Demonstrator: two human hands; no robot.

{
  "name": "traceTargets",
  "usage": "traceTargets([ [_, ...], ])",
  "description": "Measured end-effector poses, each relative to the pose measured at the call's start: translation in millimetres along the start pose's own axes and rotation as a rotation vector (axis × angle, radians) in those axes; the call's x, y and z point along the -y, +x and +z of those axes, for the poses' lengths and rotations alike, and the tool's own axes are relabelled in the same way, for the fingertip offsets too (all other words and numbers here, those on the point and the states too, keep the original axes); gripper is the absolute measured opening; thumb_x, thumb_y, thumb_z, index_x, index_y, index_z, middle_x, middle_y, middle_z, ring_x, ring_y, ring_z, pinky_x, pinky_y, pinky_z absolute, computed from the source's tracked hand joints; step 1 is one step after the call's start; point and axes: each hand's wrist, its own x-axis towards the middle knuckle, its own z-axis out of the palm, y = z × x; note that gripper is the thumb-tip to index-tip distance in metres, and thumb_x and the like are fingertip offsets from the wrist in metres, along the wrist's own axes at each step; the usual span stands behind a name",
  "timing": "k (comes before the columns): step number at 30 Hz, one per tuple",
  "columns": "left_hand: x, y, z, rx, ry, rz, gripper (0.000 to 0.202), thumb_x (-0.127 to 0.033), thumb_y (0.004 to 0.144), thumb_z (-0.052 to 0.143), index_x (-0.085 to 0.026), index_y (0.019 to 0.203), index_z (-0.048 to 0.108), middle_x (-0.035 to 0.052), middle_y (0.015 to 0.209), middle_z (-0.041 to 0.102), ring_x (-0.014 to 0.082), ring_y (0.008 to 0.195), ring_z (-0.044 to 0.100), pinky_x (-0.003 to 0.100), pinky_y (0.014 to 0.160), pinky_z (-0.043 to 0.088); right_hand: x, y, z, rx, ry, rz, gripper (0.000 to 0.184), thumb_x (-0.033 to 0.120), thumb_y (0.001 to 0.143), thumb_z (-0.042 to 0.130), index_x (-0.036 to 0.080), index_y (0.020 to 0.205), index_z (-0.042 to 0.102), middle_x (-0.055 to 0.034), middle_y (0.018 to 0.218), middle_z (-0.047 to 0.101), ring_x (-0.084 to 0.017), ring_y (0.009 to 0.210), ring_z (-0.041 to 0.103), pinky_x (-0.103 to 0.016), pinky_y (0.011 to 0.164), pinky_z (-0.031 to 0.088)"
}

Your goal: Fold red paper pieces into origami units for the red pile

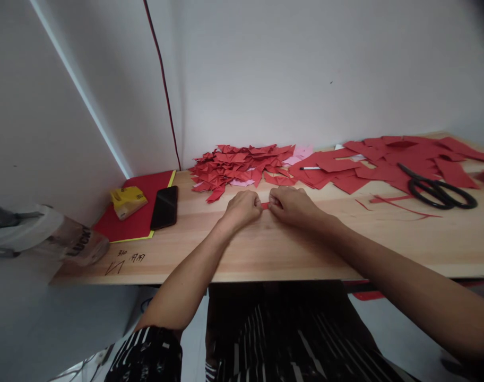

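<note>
At the middle of the wooden table, a small piece of red paper (265,206) shows between my two hands, mostly hidden by the fingers. My left hand (244,206) is closed on its left end, fingers curled in. On the right end my right hand (292,204) is closed too, knuckles up. Both hands rest low, close to the tabletop. Just behind them lies a heap of folded red paper pieces (238,164) with a few pink ones mixed in.
Loose red paper sheets (409,156) spread along the wall at right, with a white pen (309,168) on them. Black scissors (441,193) lie near thin red strips (405,205). Leftward are a phone (164,208), a yellow packet (128,201) and a clear bottle (75,241).
</note>
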Motion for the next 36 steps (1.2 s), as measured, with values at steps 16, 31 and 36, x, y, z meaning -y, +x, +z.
traceTargets([
  [16,10,-4,-0.4,-0.109,-0.312,0.197,0.012,-0.021,0.083,0.056,-0.015,0.079,0.066,0.0016,0.077,0.066,0.0131,0.071,0.056,0.024,0.065,0.039,-12,-6,-11,-0.066,0.283,-0.122,0.01,0.017,0.083,0.045,0.02,0.075,0.05,-0.0022,0.07,0.06,-0.015,0.062,0.047,-0.026,0.062,0.033],
  [31,6,-2,9.1,-0.082,-0.359,0.134,0.015,-0.016,0.075,0.058,-0.014,0.065,0.068,-0.0004,0.061,0.062,0.0106,0.059,0.05,0.021,0.056,0.034,-11,-7,-3,0.026,0.296,-0.138,0.015,0.022,0.088,0.045,0.019,0.08,0.058,-0.0036,0.079,0.066,-0.017,0.072,0.057,-0.025,0.067,0.037],
  [36,0,-3,12.3,-0.122,-0.247,0.097,0.015,-0.014,0.073,0.056,-0.014,0.067,0.07,0.0002,0.058,0.06,0.0122,0.057,0.048,0.023,0.055,0.032,-2,-8,-5,-0.009,0.11,-0.125,0.019,0.017,0.088,0.041,0.018,0.075,0.055,-0.0055,0.075,0.065,-0.017,0.067,0.054,-0.027,0.065,0.032],
])
